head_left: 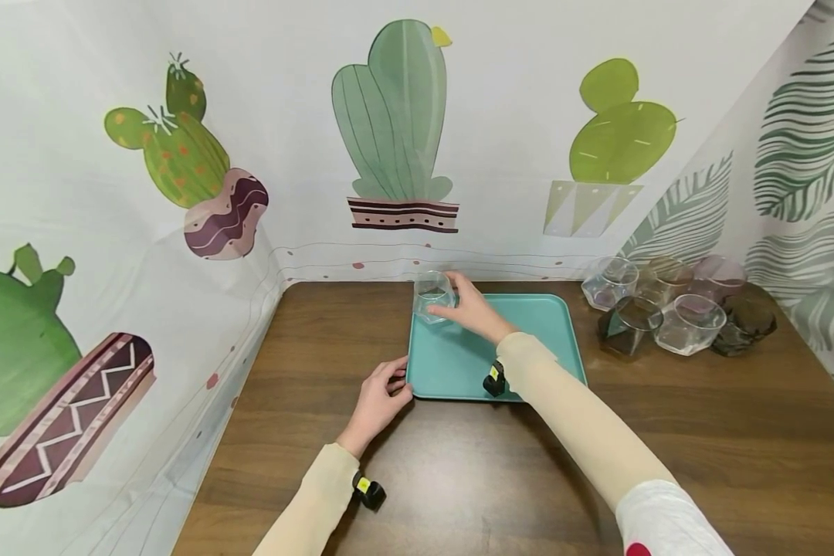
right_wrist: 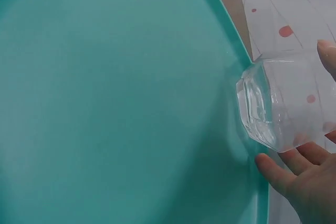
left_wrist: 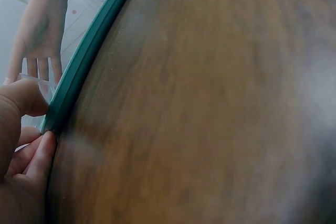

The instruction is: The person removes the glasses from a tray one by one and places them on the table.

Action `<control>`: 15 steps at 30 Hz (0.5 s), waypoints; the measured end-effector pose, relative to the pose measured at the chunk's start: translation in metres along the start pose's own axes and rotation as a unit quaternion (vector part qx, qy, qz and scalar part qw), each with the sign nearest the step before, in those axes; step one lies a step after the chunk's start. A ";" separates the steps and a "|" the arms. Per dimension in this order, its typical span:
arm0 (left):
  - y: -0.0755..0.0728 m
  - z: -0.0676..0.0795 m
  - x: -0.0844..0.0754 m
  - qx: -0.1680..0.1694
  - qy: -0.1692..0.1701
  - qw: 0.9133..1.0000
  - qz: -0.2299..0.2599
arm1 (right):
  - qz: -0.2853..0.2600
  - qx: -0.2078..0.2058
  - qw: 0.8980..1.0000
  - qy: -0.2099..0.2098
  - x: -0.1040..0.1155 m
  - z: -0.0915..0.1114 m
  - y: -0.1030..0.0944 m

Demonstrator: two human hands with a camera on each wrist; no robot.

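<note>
In the head view, a clear faceted glass (head_left: 431, 293) is at the far left corner of a turquoise tray (head_left: 486, 355). My right hand (head_left: 469, 309) grips it from the right, with thumb and fingers on either side. The right wrist view shows the glass (right_wrist: 278, 103) side-on, its thick angular base towards the tray surface (right_wrist: 115, 98); whether it touches is unclear. At the tray's near left corner, my left hand (head_left: 382, 398) pinches the edge. Up close, the left thumb and fingertips meet at the tray rim (left_wrist: 79, 66).
On the right of the wooden table (head_left: 306, 340) stand several tinted and clear glasses in two rows, including a dark glass (head_left: 628, 324) and a clear glass (head_left: 690, 324). A white cloth with printed cacti (head_left: 403, 116) hangs behind the table and along its left side.
</note>
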State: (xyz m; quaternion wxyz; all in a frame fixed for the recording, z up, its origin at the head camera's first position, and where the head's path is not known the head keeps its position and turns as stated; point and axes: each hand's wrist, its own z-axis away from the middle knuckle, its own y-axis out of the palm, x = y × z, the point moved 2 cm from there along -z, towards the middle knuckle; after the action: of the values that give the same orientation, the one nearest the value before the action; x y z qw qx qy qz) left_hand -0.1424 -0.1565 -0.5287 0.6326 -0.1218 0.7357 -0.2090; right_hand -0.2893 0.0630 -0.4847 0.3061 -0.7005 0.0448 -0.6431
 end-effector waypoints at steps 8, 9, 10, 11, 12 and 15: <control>-0.001 0.001 -0.001 0.002 -0.002 1.000 -0.004 | -0.006 0.005 1.000 0.008 -0.004 -0.001 0.003; -0.001 0.001 -0.001 0.001 -0.002 1.000 -0.005 | -0.011 0.004 1.000 0.009 -0.003 -0.001 0.003; -0.001 0.001 -0.002 0.000 -0.001 1.000 -0.005 | -0.016 0.003 1.000 0.011 -0.003 -0.001 0.003; 0.000 0.000 -0.001 0.000 0.000 1.000 -0.004 | -0.022 0.002 1.000 0.013 -0.002 0.000 0.002; 0.000 0.000 -0.002 0.000 0.000 1.000 -0.004 | -0.026 0.001 1.000 0.015 -0.002 0.001 0.002; 0.000 0.000 -0.002 0.002 0.000 1.000 -0.003 | -0.035 0.000 0.999 0.017 -0.001 0.003 0.001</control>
State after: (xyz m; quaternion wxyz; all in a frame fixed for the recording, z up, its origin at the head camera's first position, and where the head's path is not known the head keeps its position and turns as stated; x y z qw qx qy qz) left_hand -0.1418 -0.1554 -0.5275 0.6321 -0.1229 0.7349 -0.2128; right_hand -0.2863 0.0640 -0.4862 0.2820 -0.6904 0.0256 -0.6657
